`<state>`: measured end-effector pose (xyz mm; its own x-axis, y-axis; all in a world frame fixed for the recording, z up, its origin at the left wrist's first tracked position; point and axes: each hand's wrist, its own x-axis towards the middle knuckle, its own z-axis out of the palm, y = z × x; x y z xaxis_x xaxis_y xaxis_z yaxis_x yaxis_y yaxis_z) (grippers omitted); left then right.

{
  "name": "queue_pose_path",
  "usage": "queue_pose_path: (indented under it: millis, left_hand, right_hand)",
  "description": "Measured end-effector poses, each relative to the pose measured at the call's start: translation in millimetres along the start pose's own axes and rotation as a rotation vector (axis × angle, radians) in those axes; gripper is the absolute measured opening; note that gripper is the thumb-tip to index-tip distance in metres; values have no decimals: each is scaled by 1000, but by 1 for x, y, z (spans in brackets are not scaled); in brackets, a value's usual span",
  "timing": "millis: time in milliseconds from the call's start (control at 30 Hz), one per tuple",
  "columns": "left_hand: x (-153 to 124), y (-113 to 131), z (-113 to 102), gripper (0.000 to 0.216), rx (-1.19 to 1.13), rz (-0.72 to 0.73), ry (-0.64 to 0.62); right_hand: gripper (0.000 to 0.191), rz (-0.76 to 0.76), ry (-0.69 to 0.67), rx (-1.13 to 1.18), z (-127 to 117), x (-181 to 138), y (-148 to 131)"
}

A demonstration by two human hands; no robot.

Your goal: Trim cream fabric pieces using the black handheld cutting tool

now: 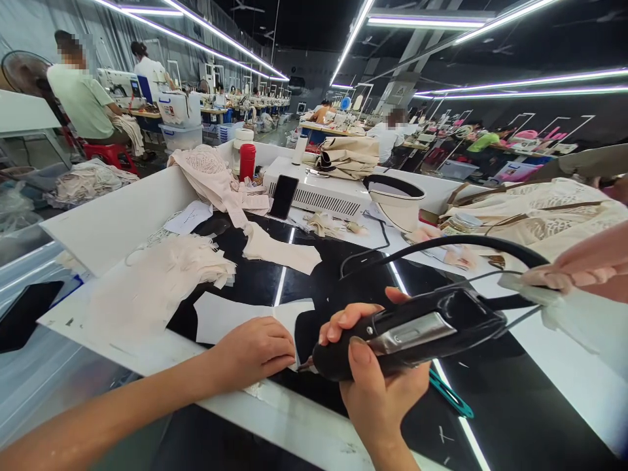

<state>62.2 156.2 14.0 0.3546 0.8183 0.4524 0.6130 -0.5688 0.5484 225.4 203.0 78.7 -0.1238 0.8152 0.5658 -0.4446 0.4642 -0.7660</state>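
The glossy black work surface (495,379) spreads beneath both hands, with a heap of pale fabric pieces (171,281) lying over its left side. The left forearm slants in from the lower left corner to the near edge, ending in the left hand (258,350), which rests back upward, wrist nearly straight, fingers bent and bunched toward the right; whether they pinch the cloth or merely press it, I cannot tell. The black handheld tool (412,337) is held above the surface, right of that hand. Its long axis slopes from lower left to upper right, the narrow metal tip pointing left, close to the left fingertips, and the thick rear end facing right. The right hand (383,386) comes up from the bottom, gripping the tool's body, the thumb laid along the near side and the fingers wrapped over the far side. The white panel (220,317) lies flat, partly under the left hand, its long axis running roughly left to right. Beyond it lies a smaller cream piece (282,250). Smallest, a teal implement (451,394) lies slantwise right of the right hand.
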Motion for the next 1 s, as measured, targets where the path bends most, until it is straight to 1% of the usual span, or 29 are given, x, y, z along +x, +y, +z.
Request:
queue_pose_path:
  millis: [133,233,300,400,633,833,1000]
  left_hand:
    - [1,-2,3,4,61,-37,-15]
    - [3,-2,4,6,99,-46,-14]
    - [5,-1,4,9,114,-20,8]
    - [6,2,4,9,166,54,30]
    - [2,-1,7,10,267,101,-34]
    - [-4,-6,5,13,282,190,7]
    - [-3,-5,1,17,310,255,20]
  right_hand:
    - [50,0,-1,4,-1,0,1]
    - [50,-7,-1,-3,-2,0,1]
    - [49,-8,0,-7,-2,0,1]
    - [47,-7,0,-6,-1,0,1]
    - [46,-12,3,-16,0,0,1]
    - [49,7,17,-11,1,1,3]
    - [49,2,26,-21,0,0,2]
